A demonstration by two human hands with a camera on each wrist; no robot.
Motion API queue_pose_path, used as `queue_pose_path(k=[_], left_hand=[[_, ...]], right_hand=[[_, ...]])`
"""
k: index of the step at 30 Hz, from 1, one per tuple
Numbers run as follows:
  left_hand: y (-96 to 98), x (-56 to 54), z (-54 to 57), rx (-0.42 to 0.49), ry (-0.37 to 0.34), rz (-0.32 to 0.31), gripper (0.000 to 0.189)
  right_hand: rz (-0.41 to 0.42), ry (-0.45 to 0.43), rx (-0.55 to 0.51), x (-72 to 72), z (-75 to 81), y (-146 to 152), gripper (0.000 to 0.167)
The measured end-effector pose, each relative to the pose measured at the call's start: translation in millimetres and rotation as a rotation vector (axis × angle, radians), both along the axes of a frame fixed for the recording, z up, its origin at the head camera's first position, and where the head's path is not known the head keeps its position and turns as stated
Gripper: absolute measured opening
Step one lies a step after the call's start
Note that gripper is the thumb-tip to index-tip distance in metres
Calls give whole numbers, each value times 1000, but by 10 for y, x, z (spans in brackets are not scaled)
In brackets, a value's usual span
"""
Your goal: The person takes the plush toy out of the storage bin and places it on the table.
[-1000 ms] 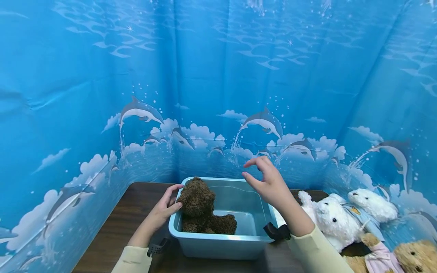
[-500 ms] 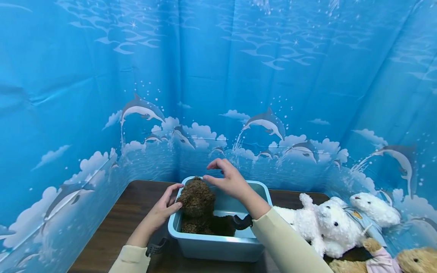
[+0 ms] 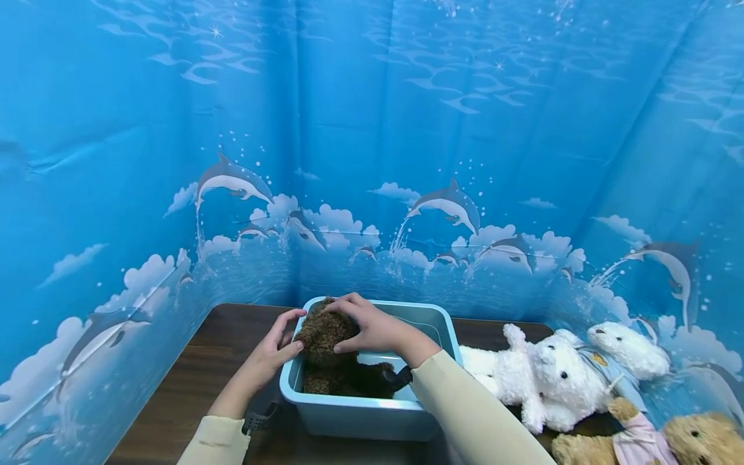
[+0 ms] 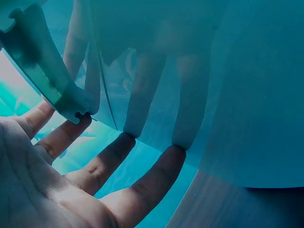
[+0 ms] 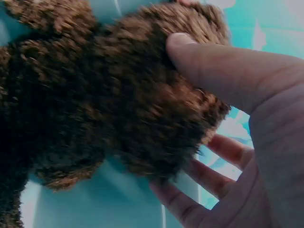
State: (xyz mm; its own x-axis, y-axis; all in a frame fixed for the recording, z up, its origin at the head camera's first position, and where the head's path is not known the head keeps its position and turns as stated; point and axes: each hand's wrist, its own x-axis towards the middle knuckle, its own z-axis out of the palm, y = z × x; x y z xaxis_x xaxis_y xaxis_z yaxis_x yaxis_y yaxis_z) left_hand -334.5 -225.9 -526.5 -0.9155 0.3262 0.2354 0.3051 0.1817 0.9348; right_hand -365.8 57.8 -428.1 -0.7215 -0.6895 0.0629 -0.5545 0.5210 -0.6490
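A brown plush toy (image 3: 327, 339) sits in the light blue plastic bin (image 3: 372, 402), its round head up by the bin's left rim. My right hand (image 3: 372, 328) grips this head, thumb (image 5: 209, 61) on one side and fingers (image 5: 209, 178) on the other, as the right wrist view shows. At the bin's left side is my left hand (image 3: 270, 345), with its thumb over the rim beside the toy. In the left wrist view, its spread fingers (image 4: 147, 187) touch the bin's outer wall (image 4: 256, 118) at their tips.
White plush toys (image 3: 558, 381) lie on the dark wooden table (image 3: 192, 368) right of the bin. Nearer the front right corner is a tan teddy bear (image 3: 645, 445) in pink. A blue dolphin curtain (image 3: 372, 129) hangs behind and around the table.
My right hand has come left from over the bin's right side and down onto the plush toy's head, taking hold of it. My left hand has stayed at the bin's left rim.
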Motion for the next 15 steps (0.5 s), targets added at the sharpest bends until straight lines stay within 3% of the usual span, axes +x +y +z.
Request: queue_pose_path(k=[9,15], left_hand=[[6,15,-13,-3,-4,2,65],[9,2,-17,-2,-13,14,66]], right_hand=[[75,39,56,17,30,9,50],[60,20,41,-12,19,45,42]])
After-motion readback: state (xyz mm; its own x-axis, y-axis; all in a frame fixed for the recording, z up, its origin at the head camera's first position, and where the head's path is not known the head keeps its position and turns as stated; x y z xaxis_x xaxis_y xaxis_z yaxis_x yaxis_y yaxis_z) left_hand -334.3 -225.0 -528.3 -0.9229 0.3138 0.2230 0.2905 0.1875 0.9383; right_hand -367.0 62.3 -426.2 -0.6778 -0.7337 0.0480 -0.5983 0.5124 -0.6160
